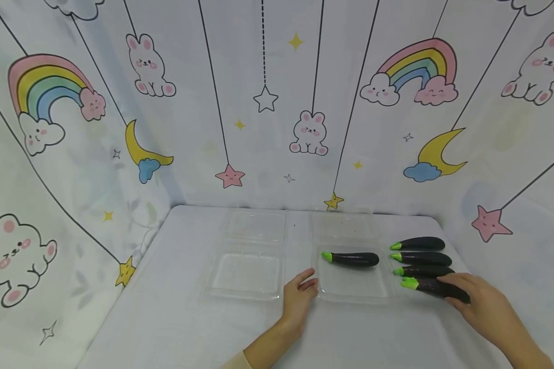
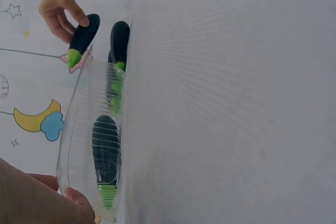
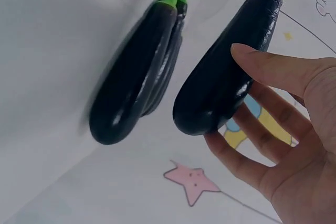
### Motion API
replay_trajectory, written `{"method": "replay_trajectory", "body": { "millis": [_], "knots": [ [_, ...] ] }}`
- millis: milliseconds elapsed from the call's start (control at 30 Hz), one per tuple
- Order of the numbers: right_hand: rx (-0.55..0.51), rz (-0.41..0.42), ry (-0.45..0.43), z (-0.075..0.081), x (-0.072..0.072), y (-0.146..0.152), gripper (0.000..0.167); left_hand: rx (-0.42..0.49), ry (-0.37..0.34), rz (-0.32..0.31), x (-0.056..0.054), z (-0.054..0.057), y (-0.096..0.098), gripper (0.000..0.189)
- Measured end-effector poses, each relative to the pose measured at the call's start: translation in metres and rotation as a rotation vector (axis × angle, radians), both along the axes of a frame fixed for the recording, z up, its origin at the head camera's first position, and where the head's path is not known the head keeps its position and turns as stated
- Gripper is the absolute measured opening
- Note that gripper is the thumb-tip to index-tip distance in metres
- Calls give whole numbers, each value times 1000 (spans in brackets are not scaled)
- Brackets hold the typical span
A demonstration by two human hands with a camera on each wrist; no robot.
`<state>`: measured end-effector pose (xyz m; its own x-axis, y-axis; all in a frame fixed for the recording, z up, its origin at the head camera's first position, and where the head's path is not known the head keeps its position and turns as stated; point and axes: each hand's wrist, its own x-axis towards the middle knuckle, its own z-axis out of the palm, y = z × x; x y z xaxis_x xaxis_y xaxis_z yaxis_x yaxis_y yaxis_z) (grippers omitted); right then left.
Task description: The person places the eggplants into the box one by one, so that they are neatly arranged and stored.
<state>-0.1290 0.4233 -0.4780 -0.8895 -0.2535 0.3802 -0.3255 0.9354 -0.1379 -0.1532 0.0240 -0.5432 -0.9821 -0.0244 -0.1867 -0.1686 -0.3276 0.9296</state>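
four resting eggplants [image 1: 424, 258], clear containers [image 1: 355, 287], printed cloth [image 1: 268, 138]

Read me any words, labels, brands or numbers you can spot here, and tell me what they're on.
There are none to read: the eggplants and clear plastic containers show no lettering, and the backdrop carries only drawings such as rabbits, rainbows, moons and stars.

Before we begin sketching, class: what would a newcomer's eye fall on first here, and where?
Probably the dark eggplant with a bright green stem end, held in the right hand at the table's right side. Three more eggplants lie nearby, while another eggplant rests in the clear plastic container beside the left hand. Rainbows and rabbits decorate the white backdrop behind.
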Motion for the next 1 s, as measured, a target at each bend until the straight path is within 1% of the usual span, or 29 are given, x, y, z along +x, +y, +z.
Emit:
{"method": "replay_trajectory", "body": {
  "millis": [200, 300, 500, 667, 867, 1000],
  "knots": [
    [0, -10, -19, 7, -4, -11, 52, 3, 3, 2, -1, -1, 0, 48],
    [-4, 0, -2, 10, -6, -17, 52, 2, 2, 2, -1, -1, 0, 48],
    [-19, 57, 58, 15, -13, -27, 54, 2, -1, 0, -1, -1, 0, 49],
    [-35, 65, 50, 18, -18, -37, 53, 3, 1, 2, -1, -2, -1, 49],
    [-42, 83, 63, 21, -23, -48, 53, 10, 0, 9, -1, -3, 0, 48],
    [-59, 78, 44, 20, -26, -55, 54, 17, 3, 10, -2, -3, 0, 48]
  ]
}}
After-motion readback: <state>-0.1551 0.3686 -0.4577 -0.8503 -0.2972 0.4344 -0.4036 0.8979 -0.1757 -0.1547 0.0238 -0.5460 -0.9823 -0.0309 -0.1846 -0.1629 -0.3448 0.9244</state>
